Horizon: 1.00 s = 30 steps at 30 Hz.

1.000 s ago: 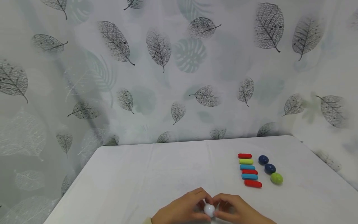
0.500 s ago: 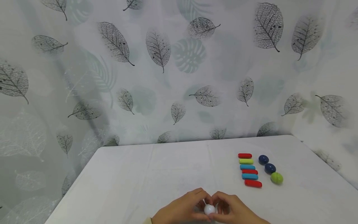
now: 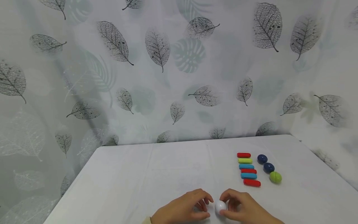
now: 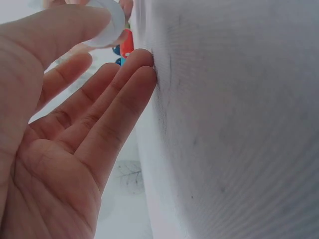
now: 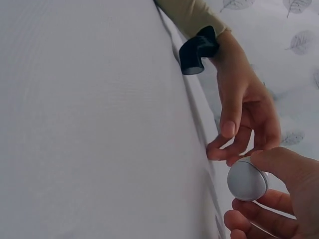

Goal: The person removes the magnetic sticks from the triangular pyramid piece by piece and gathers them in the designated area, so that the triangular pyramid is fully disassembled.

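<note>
A glossy white plastic egg (image 3: 220, 206) sits low in the head view, between thumb and fingers of my right hand (image 3: 246, 207). The right wrist view shows a seam round this white egg (image 5: 245, 181), with the thumb on its upper side and fingers beneath. Just to its left is my left hand (image 3: 181, 207), apart from the egg and holding nothing. Its fingers are loosely bent and spread from the thumb, as the left wrist view of the left hand (image 4: 84, 119) shows. Part of the egg's far side is hidden by the right hand.
Right of centre, a column of short red, yellow and blue sticks (image 3: 248, 175) lies on the white-covered table (image 3: 123, 186). Beside it are two dark blue eggs (image 3: 268, 168) and a green egg (image 3: 275, 177). A leaf-print curtain (image 3: 156, 87) hangs behind.
Both hands were at the white egg earlier. My left hand has let go, and my right hand has carried the egg a little to the right, out of the left fingers.
</note>
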Each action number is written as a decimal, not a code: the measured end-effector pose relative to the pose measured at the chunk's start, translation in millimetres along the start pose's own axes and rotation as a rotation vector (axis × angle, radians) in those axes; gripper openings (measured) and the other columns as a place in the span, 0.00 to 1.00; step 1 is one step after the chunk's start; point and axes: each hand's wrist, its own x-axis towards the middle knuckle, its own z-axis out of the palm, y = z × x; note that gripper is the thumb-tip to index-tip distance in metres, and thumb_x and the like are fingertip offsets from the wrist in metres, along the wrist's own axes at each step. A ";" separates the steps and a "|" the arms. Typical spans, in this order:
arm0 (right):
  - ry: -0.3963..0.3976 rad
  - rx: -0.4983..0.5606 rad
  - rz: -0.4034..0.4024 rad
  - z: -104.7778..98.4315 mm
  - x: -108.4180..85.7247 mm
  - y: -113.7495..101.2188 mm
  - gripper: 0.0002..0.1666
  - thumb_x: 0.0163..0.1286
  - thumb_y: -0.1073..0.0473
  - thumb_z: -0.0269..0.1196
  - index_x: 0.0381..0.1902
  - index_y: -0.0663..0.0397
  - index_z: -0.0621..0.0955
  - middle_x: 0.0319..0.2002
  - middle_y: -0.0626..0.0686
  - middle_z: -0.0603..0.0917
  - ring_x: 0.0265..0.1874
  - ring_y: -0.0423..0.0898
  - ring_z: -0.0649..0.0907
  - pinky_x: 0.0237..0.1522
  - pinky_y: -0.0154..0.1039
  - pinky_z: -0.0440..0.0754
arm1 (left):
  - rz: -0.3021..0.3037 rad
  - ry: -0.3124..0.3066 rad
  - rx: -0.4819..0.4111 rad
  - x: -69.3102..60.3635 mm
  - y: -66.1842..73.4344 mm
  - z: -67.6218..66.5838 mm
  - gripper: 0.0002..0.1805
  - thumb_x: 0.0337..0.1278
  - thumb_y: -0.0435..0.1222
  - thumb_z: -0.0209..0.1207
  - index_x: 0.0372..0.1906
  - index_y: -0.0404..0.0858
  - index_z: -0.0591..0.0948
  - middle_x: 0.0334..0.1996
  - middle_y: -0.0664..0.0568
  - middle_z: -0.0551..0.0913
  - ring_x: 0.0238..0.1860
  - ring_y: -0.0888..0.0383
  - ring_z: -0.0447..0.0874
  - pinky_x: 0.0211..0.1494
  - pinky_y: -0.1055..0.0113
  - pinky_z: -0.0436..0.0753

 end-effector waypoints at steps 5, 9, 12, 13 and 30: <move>0.051 -0.036 0.079 -14.4 -13.5 5.6 0.17 0.66 0.53 0.66 0.47 0.56 0.78 0.30 0.45 0.77 0.27 0.38 0.77 0.31 0.28 0.76 | -0.024 -0.021 -0.017 3.1 -0.2 -0.1 0.14 0.66 0.41 0.59 0.54 0.45 0.76 0.40 0.67 0.79 0.43 0.77 0.78 0.46 0.79 0.76; 0.076 -0.077 0.149 -25.4 -26.4 11.9 0.18 0.66 0.52 0.66 0.47 0.57 0.78 0.30 0.47 0.77 0.27 0.37 0.76 0.30 0.29 0.75 | -0.019 -0.031 -0.055 3.6 0.0 0.0 0.13 0.67 0.39 0.59 0.53 0.43 0.77 0.41 0.65 0.80 0.43 0.77 0.78 0.47 0.79 0.77; 0.104 -0.112 0.177 -33.4 -34.0 15.2 0.19 0.65 0.52 0.67 0.47 0.58 0.78 0.31 0.48 0.77 0.27 0.37 0.75 0.30 0.29 0.75 | -0.006 -0.032 -0.062 2.1 -0.5 -0.3 0.12 0.67 0.39 0.59 0.52 0.42 0.77 0.41 0.64 0.80 0.43 0.77 0.78 0.47 0.79 0.77; 0.117 -0.121 0.186 -35.9 -36.4 16.1 0.19 0.65 0.52 0.67 0.47 0.58 0.78 0.31 0.48 0.77 0.27 0.37 0.75 0.30 0.29 0.75 | 0.005 -0.028 -0.060 1.5 -0.6 -0.4 0.12 0.67 0.38 0.59 0.52 0.42 0.77 0.42 0.63 0.80 0.43 0.77 0.79 0.47 0.79 0.77; 0.297 -0.328 0.364 -72.0 -67.0 35.6 0.24 0.64 0.51 0.67 0.51 0.60 0.77 0.33 0.47 0.78 0.27 0.36 0.74 0.31 0.29 0.77 | 0.061 0.002 -0.043 -1.8 -1.7 -0.4 0.11 0.68 0.37 0.58 0.52 0.42 0.77 0.43 0.62 0.81 0.43 0.76 0.79 0.47 0.79 0.77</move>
